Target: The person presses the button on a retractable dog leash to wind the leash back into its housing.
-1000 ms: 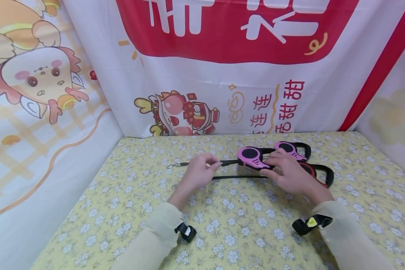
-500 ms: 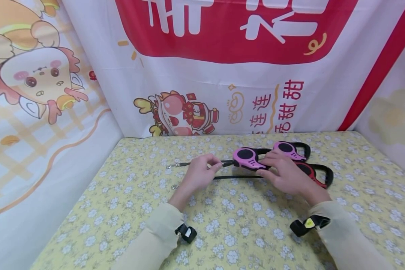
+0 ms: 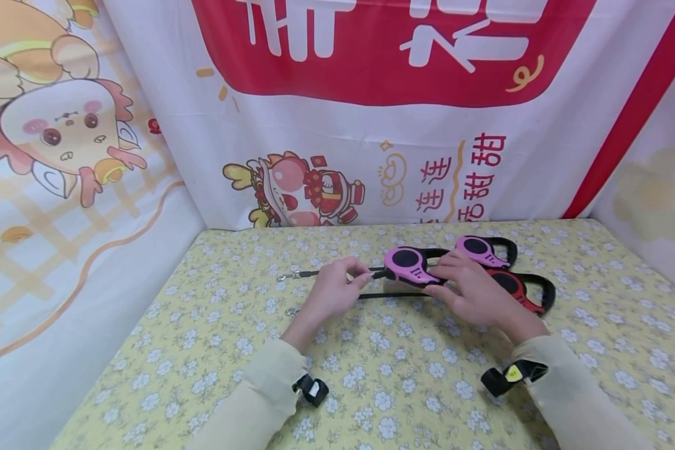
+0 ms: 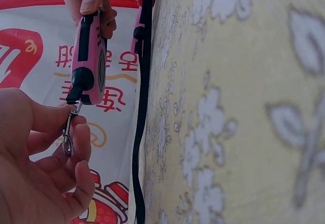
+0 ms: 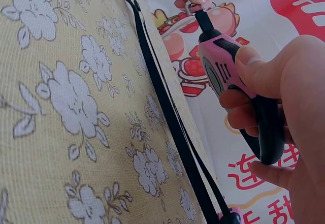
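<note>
My right hand (image 3: 472, 290) grips the black handle of a pink retractable dog leash (image 3: 406, 265), thumb along its edge in the right wrist view. The leash is raised off the table, its nose toward my left hand. With thumb and fingertips, my left hand (image 3: 334, 286) pinches the metal snap hook (image 4: 68, 132) at the end of its short black strap (image 5: 205, 21). Little strap shows between hook and casing. A second pink leash (image 3: 478, 247) and a red leash (image 3: 509, 285) lie behind and beside my right hand, which partly covers the red one.
Black straps run left across the flowered tablecloth (image 3: 382, 375), one strap (image 3: 396, 295) passing below the hands. Their metal clips (image 3: 284, 277) lie left of my left hand. A printed white cloth (image 3: 337, 125) hangs behind the table.
My right hand has moved slightly left with the pink leash, bringing its casing closer to my left hand. The strap between them looks shorter; my left hand has barely moved.
</note>
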The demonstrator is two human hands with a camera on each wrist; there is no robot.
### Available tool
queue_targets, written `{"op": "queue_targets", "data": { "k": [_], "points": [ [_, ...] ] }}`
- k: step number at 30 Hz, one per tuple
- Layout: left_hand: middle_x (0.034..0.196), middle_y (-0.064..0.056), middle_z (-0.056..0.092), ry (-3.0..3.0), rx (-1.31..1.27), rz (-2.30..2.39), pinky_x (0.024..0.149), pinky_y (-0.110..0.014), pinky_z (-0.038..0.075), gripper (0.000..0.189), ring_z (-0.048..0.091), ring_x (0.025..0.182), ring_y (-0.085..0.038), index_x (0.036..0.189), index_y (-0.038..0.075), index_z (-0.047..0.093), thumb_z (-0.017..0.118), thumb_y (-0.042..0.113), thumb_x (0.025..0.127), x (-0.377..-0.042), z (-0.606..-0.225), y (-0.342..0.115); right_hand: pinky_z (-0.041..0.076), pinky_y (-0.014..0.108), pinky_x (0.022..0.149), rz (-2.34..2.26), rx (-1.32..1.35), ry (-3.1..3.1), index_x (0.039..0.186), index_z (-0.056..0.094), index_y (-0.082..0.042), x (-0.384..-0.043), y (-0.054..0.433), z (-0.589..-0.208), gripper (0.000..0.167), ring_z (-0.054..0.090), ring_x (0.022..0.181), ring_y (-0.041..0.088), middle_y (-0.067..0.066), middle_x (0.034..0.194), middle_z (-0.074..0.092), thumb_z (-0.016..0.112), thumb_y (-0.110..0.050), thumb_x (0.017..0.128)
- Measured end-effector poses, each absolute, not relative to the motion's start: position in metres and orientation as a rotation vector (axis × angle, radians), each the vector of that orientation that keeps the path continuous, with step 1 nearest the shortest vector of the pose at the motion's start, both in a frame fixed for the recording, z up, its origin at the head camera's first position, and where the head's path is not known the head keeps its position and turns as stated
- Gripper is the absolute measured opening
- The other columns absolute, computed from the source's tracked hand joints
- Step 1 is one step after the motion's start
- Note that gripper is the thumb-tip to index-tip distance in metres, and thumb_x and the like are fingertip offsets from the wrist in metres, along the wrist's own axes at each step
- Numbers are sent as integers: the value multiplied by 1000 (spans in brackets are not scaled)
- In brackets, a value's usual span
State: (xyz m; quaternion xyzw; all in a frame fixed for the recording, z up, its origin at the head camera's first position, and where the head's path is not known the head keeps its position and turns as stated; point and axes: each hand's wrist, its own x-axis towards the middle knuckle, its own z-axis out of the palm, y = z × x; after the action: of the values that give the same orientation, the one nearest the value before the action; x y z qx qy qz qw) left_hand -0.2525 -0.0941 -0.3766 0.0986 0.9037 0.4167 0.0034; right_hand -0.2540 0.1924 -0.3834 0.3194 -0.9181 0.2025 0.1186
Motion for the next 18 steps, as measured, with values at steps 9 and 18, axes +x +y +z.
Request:
{"op": "queue_targets", "data": {
  "k": [9, 18],
  "points": [
    [106, 4, 74, 2832, 324, 1281, 74, -33, 53, 14, 63, 84, -15, 111, 21, 73, 64, 29, 107, -252, -375, -97, 52, 61, 103, 567, 950, -2648, 127, 73, 4, -256, 194, -382, 35, 65, 119, 38, 20, 124, 72, 70, -21, 103],
    [121, 1, 74, 2815, 329, 1314, 84, -34, 56, 20, 65, 96, -15, 121, 20, 71, 63, 32, 107, -252, -374, -98, 44, 64, 112, 559, 892, -2699, 128, 73, 2, -248, 201, -369, 35, 59, 126, 40, 19, 126, 71, 69, -23, 104]
  ]
}}
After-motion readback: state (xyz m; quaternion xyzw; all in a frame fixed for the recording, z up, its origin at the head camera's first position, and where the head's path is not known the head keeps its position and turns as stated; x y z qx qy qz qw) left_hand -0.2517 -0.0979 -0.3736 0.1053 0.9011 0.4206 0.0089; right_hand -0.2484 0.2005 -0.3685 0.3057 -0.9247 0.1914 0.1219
